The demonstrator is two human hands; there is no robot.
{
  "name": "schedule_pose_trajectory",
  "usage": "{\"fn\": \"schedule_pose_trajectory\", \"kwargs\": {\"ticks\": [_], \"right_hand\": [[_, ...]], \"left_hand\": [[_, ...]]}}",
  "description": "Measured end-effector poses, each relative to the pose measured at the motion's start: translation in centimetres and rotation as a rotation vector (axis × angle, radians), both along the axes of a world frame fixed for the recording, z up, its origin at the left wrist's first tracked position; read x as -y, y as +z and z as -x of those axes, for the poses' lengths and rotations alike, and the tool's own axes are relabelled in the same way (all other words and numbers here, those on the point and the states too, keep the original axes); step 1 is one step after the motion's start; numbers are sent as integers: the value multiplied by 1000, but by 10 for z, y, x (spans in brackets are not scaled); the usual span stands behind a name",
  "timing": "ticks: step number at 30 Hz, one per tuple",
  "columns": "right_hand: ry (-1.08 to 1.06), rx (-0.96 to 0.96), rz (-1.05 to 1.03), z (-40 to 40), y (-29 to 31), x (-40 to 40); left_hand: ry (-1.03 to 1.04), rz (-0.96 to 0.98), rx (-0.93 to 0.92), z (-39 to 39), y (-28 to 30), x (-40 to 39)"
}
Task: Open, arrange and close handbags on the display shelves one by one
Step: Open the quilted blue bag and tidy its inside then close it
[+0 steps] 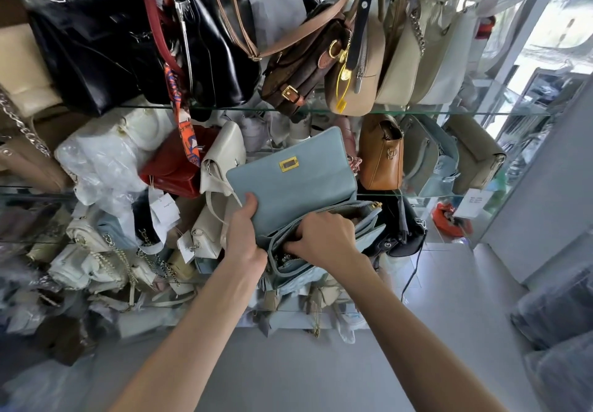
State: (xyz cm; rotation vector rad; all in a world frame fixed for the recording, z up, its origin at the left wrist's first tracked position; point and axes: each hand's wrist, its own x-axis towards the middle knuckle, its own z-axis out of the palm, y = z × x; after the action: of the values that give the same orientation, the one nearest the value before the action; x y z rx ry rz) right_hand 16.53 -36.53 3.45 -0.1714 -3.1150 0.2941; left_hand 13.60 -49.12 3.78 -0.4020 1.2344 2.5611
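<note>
The pale blue leather flap handbag (pixel 298 187) is held in front of the middle glass shelf (pixel 449 194), between both hands, its flap thrown up and back so the lining faces the person. A gold rectangular clasp plate (pixel 287 165) sits near the top edge of the raised flap. The bag's mouth is open, and a gold zip pull (pixel 376 204) shows at its right end.

The left hand (pixel 244 235) grips the bag's left side, thumb pressed on the inside of the flap, fingers curled behind. The right hand (pixel 324 237) is curled over the front rim of the opening, fingertips reaching into the compartment; what they touch inside cannot be made out.

Just right of the bag a tan leather handbag (pixel 382 158) stands upright on the same shelf. To the left, a red leather bag (pixel 175 164) leans beside a cream flap bag (pixel 223 155). On the upper glass shelf (pixel 417 112) stands a glossy black tote (pixel 96 49), with a brown buckled satchel (pixel 301 65) further right. Below, a heap of white chain-strap bags (pixel 96 261) crowds the lower left.
</note>
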Motion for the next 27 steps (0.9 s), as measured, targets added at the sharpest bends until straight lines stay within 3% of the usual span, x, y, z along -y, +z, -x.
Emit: {"fn": "schedule_pose_trajectory", "kwargs": {"ticks": [5,10,16,20,27], "right_hand": [[-49,98,199,-4,-15,3],[-91,56,228,-8,-18,5],[-31,-147,70,-15,-17,5],[39,-166,-47,-12,-6,2],[-240,-234,-166,-4,17,-53]], "left_hand": [[6,21,-1,-6,-4,-5],[-1,33,-18,-6,-5,-3],[-10,21,-55,-3,-3,2],[15,14,-37,-1,-7,5],[12,27,-28,1,-2,21]]}}
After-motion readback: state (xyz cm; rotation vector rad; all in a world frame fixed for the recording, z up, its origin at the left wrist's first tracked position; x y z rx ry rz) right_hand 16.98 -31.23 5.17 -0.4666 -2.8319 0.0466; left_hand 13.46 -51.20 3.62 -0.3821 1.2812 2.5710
